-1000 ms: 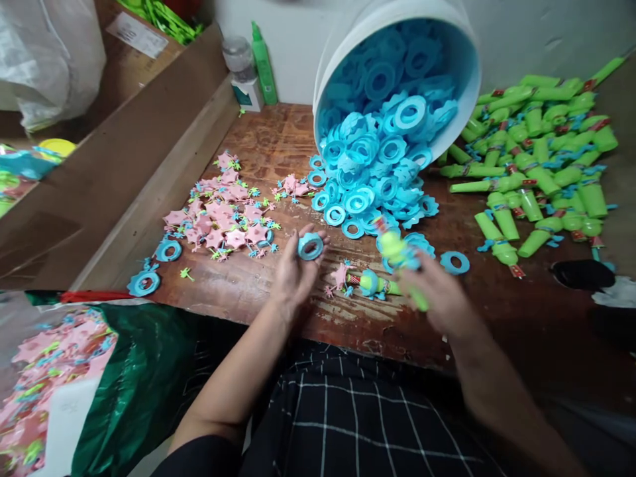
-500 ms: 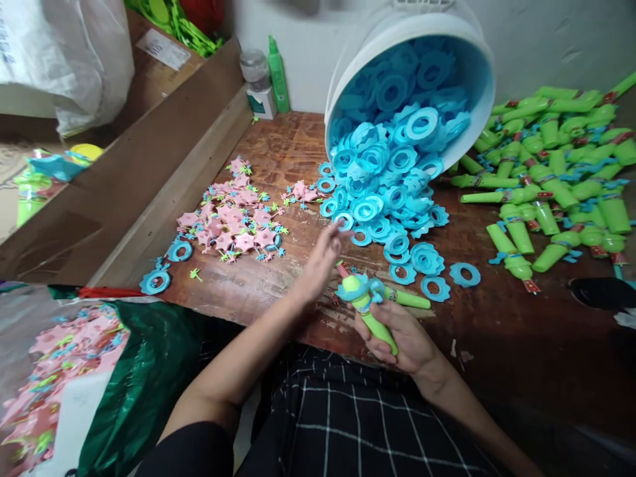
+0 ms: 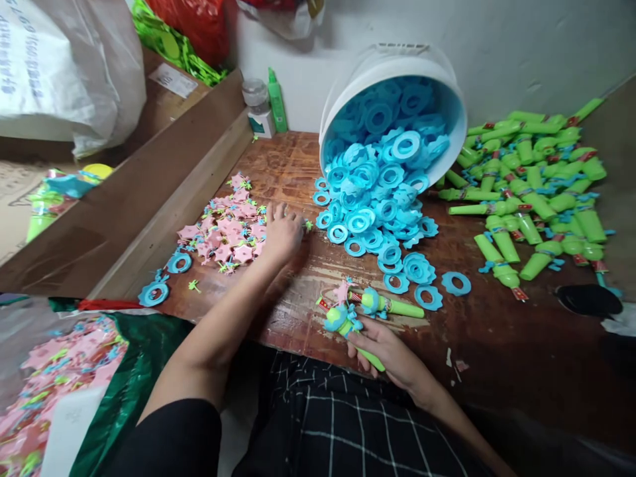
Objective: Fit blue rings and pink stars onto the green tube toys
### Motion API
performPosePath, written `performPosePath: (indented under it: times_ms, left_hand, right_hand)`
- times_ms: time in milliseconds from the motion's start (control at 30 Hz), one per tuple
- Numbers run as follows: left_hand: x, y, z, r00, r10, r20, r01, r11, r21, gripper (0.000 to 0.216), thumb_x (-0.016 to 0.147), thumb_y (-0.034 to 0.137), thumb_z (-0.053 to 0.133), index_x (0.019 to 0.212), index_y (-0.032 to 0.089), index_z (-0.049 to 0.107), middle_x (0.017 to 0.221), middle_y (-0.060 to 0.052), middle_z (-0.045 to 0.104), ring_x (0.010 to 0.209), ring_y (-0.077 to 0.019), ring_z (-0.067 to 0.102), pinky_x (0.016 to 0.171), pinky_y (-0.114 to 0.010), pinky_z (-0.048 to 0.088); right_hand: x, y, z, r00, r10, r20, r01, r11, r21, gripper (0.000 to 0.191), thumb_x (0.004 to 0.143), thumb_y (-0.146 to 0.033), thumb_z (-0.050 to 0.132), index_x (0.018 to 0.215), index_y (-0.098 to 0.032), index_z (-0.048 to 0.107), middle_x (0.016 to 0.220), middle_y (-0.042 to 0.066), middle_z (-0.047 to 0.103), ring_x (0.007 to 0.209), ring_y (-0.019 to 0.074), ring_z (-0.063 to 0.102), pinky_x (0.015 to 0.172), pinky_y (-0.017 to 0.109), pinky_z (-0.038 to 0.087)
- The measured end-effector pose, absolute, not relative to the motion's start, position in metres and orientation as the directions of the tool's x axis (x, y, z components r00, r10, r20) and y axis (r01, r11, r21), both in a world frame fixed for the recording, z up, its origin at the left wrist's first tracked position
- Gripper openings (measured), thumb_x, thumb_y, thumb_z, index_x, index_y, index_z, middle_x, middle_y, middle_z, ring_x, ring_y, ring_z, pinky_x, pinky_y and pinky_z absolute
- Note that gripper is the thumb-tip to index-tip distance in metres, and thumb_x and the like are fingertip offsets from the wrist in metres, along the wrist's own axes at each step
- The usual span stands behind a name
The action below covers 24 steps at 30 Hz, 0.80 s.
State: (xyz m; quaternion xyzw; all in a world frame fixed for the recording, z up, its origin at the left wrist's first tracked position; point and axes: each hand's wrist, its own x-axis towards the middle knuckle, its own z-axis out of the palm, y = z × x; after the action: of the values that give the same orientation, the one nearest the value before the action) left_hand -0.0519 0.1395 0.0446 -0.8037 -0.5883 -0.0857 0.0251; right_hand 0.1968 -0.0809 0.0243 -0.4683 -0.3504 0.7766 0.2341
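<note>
My right hand (image 3: 380,348) is closed round the narrow green body of a plastic toy (image 3: 365,344). This toy has a blue frilled collar and a red-and-white striped tip pointing up and left. Just beyond it a similar green toy (image 3: 397,306) lies on the table, with a pink star piece (image 3: 342,291) by its tip. My left hand (image 3: 284,232) is palm down at the right edge of a pile of pink star pieces (image 3: 231,228) with small green and blue bits. Its fingers are bent and apart; their tips and what lies beneath are partly hidden.
A white bucket (image 3: 462,142) lies on its side, spilling blue rings (image 3: 382,212) onto the table. Many green toys (image 3: 536,185) are heaped at the right. A cardboard wall (image 3: 163,165) borders the left. A green bag (image 3: 134,371) with pink pieces is at lower left.
My left hand has moved away from the held toy, left and forward to the pink pieces. My right hand keeps the toy, now lower and tilted further left. The view has shifted slightly.
</note>
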Motion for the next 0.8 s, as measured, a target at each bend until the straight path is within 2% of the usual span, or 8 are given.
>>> performPosePath:
  times_ms: [100,167,300,400,467,567,633,800]
  left_hand:
    - [-0.046,0.089,0.039,0.269,0.87,0.413,0.917,-0.363,0.167,0.015,0.102,0.013,0.054,0.108,0.018,0.067,0.129,-0.012,0.059,0.141,-0.0379,0.032,0.122,-0.06,0.023]
    - [-0.038,0.052,0.033,0.202,0.83,0.52,0.879,-0.388,0.278,0.02,0.103,0.017,0.054,0.12,0.019,0.065,0.14,-0.012,0.053,0.134,-0.0367,0.041,0.113,-0.054,0.038]
    - [-0.02,-0.007,0.013,0.175,0.894,0.412,0.654,-0.418,0.631,0.043,0.103,0.015,0.048,0.146,0.017,0.047,0.122,-0.014,0.061,0.103,-0.0256,0.061,0.092,-0.039,0.053]
    - [-0.012,-0.027,-0.003,0.167,0.961,0.22,0.432,-0.272,0.86,0.051,0.097,0.008,0.044,0.146,0.02,0.047,0.127,-0.01,0.062,0.11,-0.0223,0.062,0.098,-0.036,0.052]
    - [-0.011,-0.03,-0.008,0.214,0.964,0.156,0.359,-0.227,0.905,0.051,0.093,0.006,0.045,0.141,0.021,0.053,0.131,-0.009,0.061,0.119,-0.0229,0.059,0.105,-0.037,0.049]
    - [-0.012,-0.027,-0.009,0.292,0.95,0.114,0.365,-0.221,0.904,0.059,0.089,0.005,0.053,0.145,0.021,0.049,0.137,-0.009,0.057,0.125,-0.0255,0.055,0.107,-0.039,0.047]
    - [-0.011,-0.025,-0.007,0.322,0.944,0.079,0.416,-0.216,0.884,0.062,0.086,0.003,0.057,0.144,0.023,0.05,0.132,-0.009,0.058,0.12,-0.0262,0.056,0.103,-0.039,0.048]
    - [-0.008,-0.026,-0.005,0.352,0.927,0.131,0.431,-0.285,0.856,0.051,0.087,-0.001,0.056,0.134,0.02,0.055,0.114,-0.007,0.057,0.107,-0.0243,0.057,0.094,-0.034,0.049]
  right_hand:
    - [0.196,-0.071,0.02,-0.345,0.756,-0.556,-0.033,-0.602,-0.798,0.054,0.075,-0.066,0.078,0.093,-0.017,0.062,0.077,0.001,0.066,0.051,0.0071,0.05,0.039,0.018,0.037]
    - [0.197,-0.063,0.019,-0.257,0.806,-0.533,-0.075,-0.566,-0.821,0.055,0.074,-0.068,0.077,0.089,-0.017,0.062,0.078,0.002,0.066,0.054,0.0078,0.05,0.041,0.019,0.039]
    - [0.208,-0.05,0.027,-0.226,0.828,-0.514,-0.036,-0.534,-0.845,0.052,0.08,-0.069,0.071,0.085,-0.018,0.061,0.077,0.002,0.066,0.05,0.008,0.047,0.038,0.02,0.032]
    - [0.222,-0.049,0.035,-0.269,0.825,-0.497,0.184,-0.463,-0.867,0.047,0.085,-0.066,0.066,0.09,-0.019,0.062,0.077,0.002,0.068,0.047,0.0089,0.045,0.039,0.022,0.031]
    - [0.229,-0.052,0.038,-0.269,0.856,-0.442,0.382,-0.326,-0.864,0.041,0.089,-0.061,0.062,0.087,-0.019,0.065,0.074,0.002,0.068,0.051,0.0123,0.051,0.046,0.025,0.039]
    - [0.234,-0.059,0.037,-0.218,0.931,-0.293,0.6,-0.109,-0.792,0.036,0.091,-0.053,0.058,0.086,-0.02,0.07,0.079,0.006,0.074,0.072,0.0227,0.066,0.067,0.033,0.052]
    - [0.234,-0.064,0.035,-0.195,0.954,-0.23,0.656,-0.047,-0.753,0.035,0.091,-0.051,0.057,0.092,-0.02,0.073,0.09,0.008,0.077,0.086,0.0281,0.07,0.078,0.038,0.054]
    - [0.236,-0.073,0.034,-0.188,0.969,-0.16,0.683,0.012,-0.73,0.038,0.093,-0.051,0.058,0.102,-0.019,0.076,0.099,0.011,0.079,0.091,0.0308,0.073,0.082,0.042,0.057]
